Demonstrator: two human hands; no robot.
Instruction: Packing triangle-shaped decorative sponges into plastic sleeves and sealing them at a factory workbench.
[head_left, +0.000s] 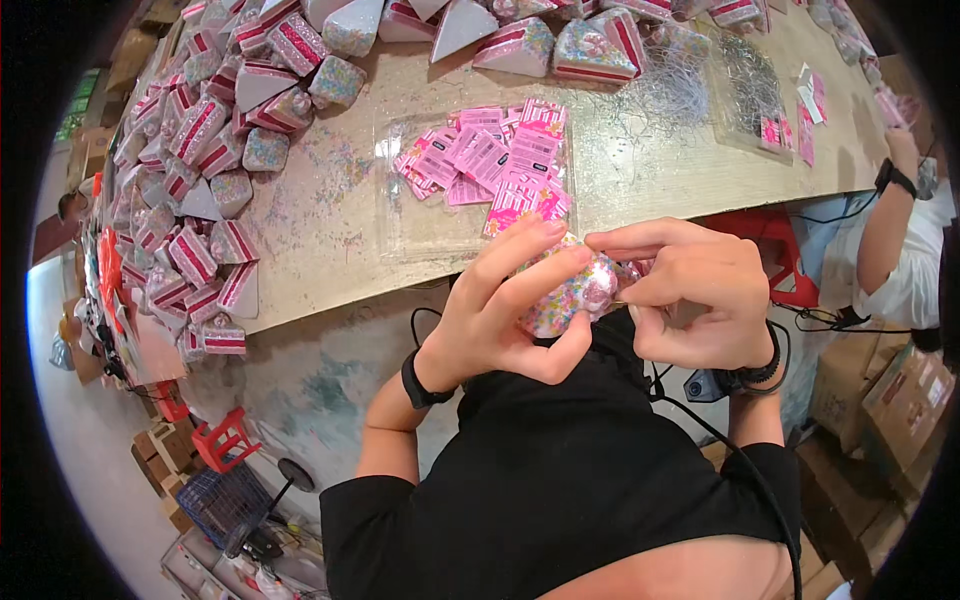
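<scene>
Just past the table's near edge, my left hand (490,320) grips a decorative toy cake slice (565,302) coated in pastel sprinkles, with a pinkish rosette on it. My left fingers curl over its top and the thumb presses from below. My right hand (705,295) is closed in a pinch at the slice's right side. Whatever sits between those right fingertips is mostly hidden. Beyond my hands, pink printed cards (490,155) lie heaped in a clear plastic tray (400,235) on the table.
Many similar slices (200,130) are piled along the table's left and far sides. Loose silvery strands (670,85) lie right of centre, near another tray of strands (750,90). A co-worker's arm (890,220) reaches in at right. A red stool (785,250) stands below the table.
</scene>
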